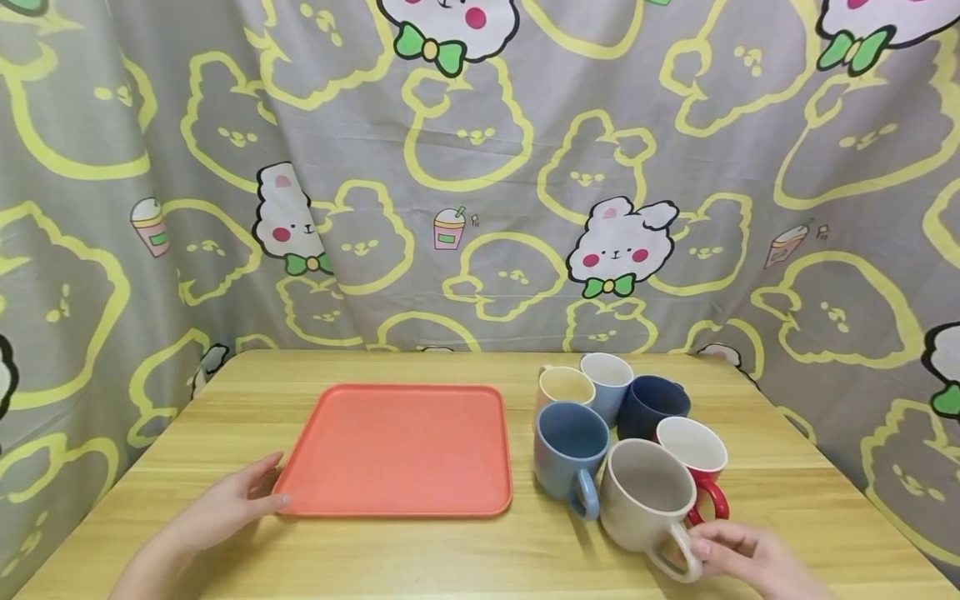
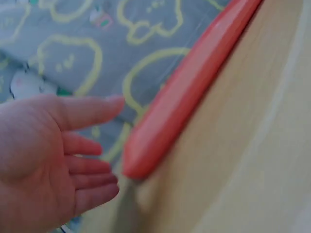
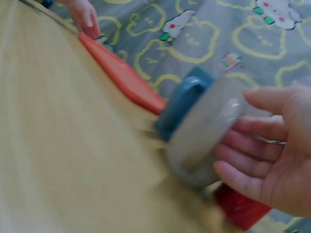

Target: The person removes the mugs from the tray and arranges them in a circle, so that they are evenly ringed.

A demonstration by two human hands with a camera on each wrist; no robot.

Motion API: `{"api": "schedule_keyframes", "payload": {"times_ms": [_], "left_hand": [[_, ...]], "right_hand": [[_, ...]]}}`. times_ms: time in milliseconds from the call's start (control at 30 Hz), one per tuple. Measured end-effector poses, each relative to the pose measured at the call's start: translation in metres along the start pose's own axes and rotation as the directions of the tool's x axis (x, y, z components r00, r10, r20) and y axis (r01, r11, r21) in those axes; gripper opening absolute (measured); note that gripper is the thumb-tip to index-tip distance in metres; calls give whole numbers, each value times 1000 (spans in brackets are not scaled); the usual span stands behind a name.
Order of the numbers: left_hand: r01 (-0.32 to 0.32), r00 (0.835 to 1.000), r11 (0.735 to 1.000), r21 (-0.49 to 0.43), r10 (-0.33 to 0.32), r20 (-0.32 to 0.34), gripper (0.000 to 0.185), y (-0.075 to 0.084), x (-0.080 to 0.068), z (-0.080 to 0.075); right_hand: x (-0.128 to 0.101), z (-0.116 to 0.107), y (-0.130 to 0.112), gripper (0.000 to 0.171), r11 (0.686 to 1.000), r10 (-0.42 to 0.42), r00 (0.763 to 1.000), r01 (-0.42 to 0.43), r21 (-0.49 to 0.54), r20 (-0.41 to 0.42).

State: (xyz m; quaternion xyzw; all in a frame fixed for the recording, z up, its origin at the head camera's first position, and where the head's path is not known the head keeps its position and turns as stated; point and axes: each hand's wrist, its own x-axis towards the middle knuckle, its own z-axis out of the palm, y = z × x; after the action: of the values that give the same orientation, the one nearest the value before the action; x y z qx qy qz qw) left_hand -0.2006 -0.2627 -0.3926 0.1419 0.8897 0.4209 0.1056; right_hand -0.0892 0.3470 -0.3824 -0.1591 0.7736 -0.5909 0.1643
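Observation:
At the left edge of a coral-red tray (image 1: 397,450), my left hand (image 1: 228,504) has its thumb and fingers spread about the near corner. The left wrist view shows that hand (image 2: 58,160) with fairly straight fingers close beside the tray's rim (image 2: 180,97). My right hand (image 1: 750,554) is at the handle of a beige mug (image 1: 637,517), fingertips at the handle's outer side. In the right wrist view, the thumb and fingers of this hand (image 3: 277,150) are apart, not closed round the handle. The mug (image 3: 199,131) stands upright on the table.
Behind the beige mug cluster a blue mug (image 1: 566,467), a red mug with white inside (image 1: 693,454), a navy mug (image 1: 648,408), a yellow-lined mug (image 1: 564,392) and a light-blue mug (image 1: 609,387). All stand on the wooden table (image 1: 420,558). A patterned curtain (image 1: 480,175) surrounds the table.

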Motion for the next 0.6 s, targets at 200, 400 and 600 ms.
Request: {"api": "schedule_keyframes", "payload": {"times_ms": [200, 400, 600], "left_hand": [[-75, 974, 980, 185, 112, -199, 69, 53, -11, -8], [-169, 883, 950, 262, 264, -389, 54, 133, -11, -21], [-289, 749, 888, 358, 443, -493, 43, 203, 8, -23]], "right_hand": [[-2, -8, -41, 28, 892, -240, 949, 132, -433, -205], [31, 9, -125, 21, 648, -450, 862, 137, -749, -231], [96, 33, -188, 23, 516, -553, 832, 301, -802, -43]]}}
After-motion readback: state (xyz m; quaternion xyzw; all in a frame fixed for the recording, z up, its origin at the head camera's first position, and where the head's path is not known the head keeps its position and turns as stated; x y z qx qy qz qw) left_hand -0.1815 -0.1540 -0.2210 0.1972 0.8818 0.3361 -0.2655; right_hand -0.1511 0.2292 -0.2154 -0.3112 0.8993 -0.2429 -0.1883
